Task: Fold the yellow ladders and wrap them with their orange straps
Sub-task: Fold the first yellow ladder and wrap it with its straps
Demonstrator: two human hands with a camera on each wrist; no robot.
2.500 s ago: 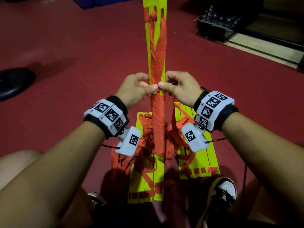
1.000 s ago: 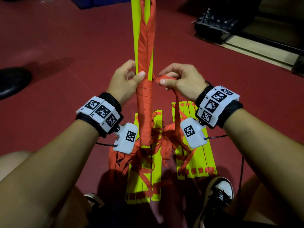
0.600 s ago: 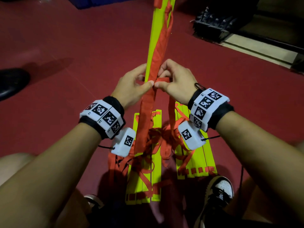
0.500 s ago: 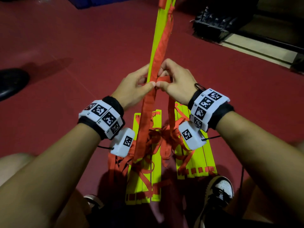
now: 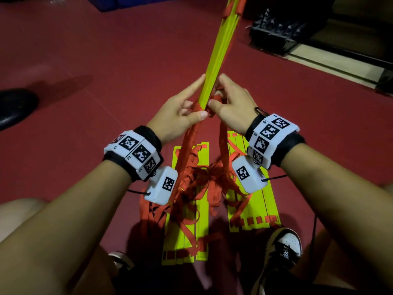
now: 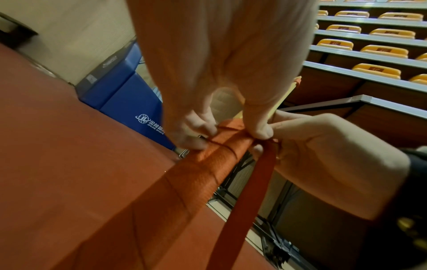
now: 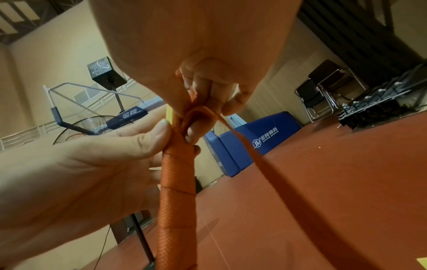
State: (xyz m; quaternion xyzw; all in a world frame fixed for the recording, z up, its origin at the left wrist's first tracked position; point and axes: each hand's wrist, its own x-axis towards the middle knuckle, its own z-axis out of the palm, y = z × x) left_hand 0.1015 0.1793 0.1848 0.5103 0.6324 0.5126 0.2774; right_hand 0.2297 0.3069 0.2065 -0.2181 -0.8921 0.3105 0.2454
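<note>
Both hands' fingers still pinch orange strap [image 5: 196,124]; yellow ladder [image 5: 214,67] now tilted further right.

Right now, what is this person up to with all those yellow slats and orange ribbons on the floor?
A person is bundling a folded yellow ladder by winding its orange strap around it. The left hand grips the bundle at the top of the wrapping, while the right hand pinches a loop of strap beside it. The lower part is wrapped; the upper yellow part is bare. More ladder stacks and loose straps lie on the red floor below.
</note>
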